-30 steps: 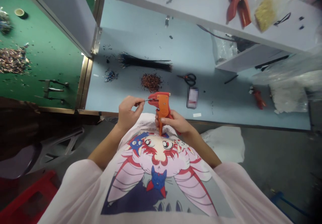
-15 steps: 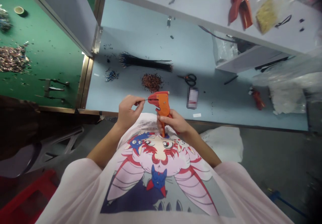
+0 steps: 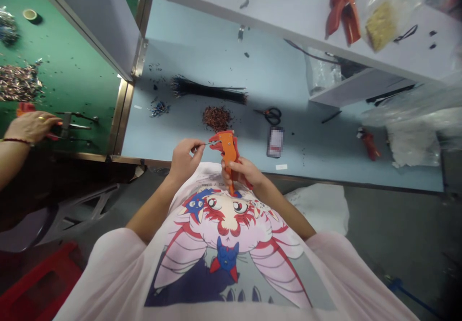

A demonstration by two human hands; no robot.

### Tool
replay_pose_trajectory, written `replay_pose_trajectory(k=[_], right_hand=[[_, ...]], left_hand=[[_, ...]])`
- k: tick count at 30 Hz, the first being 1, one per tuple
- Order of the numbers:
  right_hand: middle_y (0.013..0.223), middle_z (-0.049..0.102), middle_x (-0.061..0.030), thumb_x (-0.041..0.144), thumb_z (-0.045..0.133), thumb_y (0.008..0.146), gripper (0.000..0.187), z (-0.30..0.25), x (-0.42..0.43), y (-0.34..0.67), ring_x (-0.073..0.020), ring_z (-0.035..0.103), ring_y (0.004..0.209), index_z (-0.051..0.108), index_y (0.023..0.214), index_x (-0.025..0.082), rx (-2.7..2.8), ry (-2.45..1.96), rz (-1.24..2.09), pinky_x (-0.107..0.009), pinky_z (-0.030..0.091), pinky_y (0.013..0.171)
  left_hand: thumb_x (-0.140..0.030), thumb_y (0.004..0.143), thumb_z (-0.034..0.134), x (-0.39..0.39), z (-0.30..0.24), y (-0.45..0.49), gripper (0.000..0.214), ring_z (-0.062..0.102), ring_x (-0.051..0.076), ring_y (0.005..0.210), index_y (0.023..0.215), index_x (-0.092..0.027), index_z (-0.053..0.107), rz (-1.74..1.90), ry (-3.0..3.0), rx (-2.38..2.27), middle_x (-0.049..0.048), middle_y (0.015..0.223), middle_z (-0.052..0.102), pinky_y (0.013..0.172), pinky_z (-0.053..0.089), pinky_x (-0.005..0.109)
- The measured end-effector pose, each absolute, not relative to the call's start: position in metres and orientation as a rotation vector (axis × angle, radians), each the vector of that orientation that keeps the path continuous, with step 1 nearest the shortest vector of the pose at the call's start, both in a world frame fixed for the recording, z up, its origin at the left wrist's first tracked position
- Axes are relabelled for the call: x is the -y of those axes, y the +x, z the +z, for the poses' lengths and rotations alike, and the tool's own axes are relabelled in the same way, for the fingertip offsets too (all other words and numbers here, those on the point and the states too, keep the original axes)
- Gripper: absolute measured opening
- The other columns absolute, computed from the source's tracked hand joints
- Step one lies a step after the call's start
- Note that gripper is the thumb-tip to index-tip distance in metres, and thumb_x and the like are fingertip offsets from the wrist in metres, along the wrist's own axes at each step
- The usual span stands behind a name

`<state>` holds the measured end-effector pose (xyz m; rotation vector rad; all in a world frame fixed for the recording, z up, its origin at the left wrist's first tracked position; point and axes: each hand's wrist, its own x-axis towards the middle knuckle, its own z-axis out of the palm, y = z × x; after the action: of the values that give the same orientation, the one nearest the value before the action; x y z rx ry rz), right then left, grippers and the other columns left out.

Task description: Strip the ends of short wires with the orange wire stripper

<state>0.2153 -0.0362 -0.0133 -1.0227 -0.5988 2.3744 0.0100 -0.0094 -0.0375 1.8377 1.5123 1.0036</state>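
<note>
Small wire-working workshop, by the look of it

Orange wire strippers [image 3: 227,155] are in use at the centre. A bundle of black wires [image 3: 209,90] and a heap of copper-coloured clippings [image 3: 216,119] lie on a pale blue workbench [image 3: 162,138] at 12 o'clock, with scissors [image 3: 272,115] at 1 o'clock. A green-topped bench [image 3: 83,85] holds metal scraps [image 3: 18,83] at 10 o'clock, and a co-worker's hand [image 3: 31,127] reaches in at 9 o'clock.

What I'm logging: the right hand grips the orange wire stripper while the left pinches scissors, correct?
No: the head view shows the left hand pinching a thin wire; the scissors lie on the bench. The right hand grips the orange wire stripper.
</note>
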Motion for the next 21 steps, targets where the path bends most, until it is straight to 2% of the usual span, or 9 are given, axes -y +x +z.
replay_pose_trajectory(k=[2,5,8,12,15,21], right_hand=[[0.073,0.061,-0.0018,0.041,0.071,0.072,0.038,-0.016,0.035,0.223,-0.0145,0.061,0.061,0.052,0.093,0.015,0.549,-1.006,2.381,-0.032,0.054,0.060],[0.080,0.063,-0.0037,0.036,0.072,0.071,0.039,-0.017,0.035,0.231,-0.0173,0.064,0.069,0.052,0.097,0.015,0.539,-1.026,2.335,-0.035,0.055,0.067],[0.080,0.061,-0.0028,0.033,0.072,0.070,0.037,-0.015,0.034,0.230,-0.0174,0.063,0.069,0.052,0.096,0.016,0.665,-1.099,2.176,-0.034,0.054,0.065],[0.079,0.058,-0.0009,0.029,0.073,0.068,0.031,-0.012,0.029,0.215,-0.0140,0.058,0.066,0.053,0.088,0.017,0.906,-1.271,1.736,-0.029,0.051,0.060],[0.078,0.056,-0.0003,0.028,0.072,0.069,0.025,-0.010,0.023,0.204,-0.0125,0.054,0.065,0.054,0.083,0.017,1.025,-1.320,1.484,-0.029,0.051,0.061],[0.078,0.055,-0.0006,0.027,0.068,0.073,0.021,-0.009,0.019,0.201,-0.0132,0.054,0.068,0.053,0.085,0.019,1.174,-1.286,1.387,-0.030,0.050,0.067]], left_hand=[[-0.024,0.084,0.055,0.009,-0.041,0.010,0.012,0.054,0.012,0.065,0.082,-0.018,0.065,0.999,1.832,-1.544,0.0017,0.072,0.064,0.066,0.043,0.026],[-0.024,0.084,0.055,0.010,-0.042,0.008,0.012,0.055,0.013,0.066,0.082,-0.018,0.065,1.018,1.818,-1.595,0.0018,0.072,0.064,0.067,0.043,0.026],[-0.024,0.083,0.056,0.011,-0.037,0.007,0.011,0.055,0.013,0.068,0.082,-0.018,0.065,1.071,1.839,-1.590,0.0016,0.074,0.065,0.068,0.044,0.026],[-0.022,0.083,0.057,0.014,-0.026,0.013,0.009,0.055,0.013,0.069,0.080,-0.018,0.065,1.121,1.992,-1.514,0.0014,0.072,0.065,0.069,0.043,0.027],[-0.021,0.083,0.057,0.019,-0.019,0.020,0.008,0.056,0.013,0.069,0.079,-0.019,0.064,1.115,2.085,-1.453,0.0017,0.073,0.066,0.069,0.043,0.027],[-0.019,0.083,0.057,0.025,-0.017,0.023,0.007,0.057,0.014,0.070,0.082,-0.019,0.064,1.121,2.132,-1.355,0.0020,0.074,0.067,0.069,0.043,0.028]])
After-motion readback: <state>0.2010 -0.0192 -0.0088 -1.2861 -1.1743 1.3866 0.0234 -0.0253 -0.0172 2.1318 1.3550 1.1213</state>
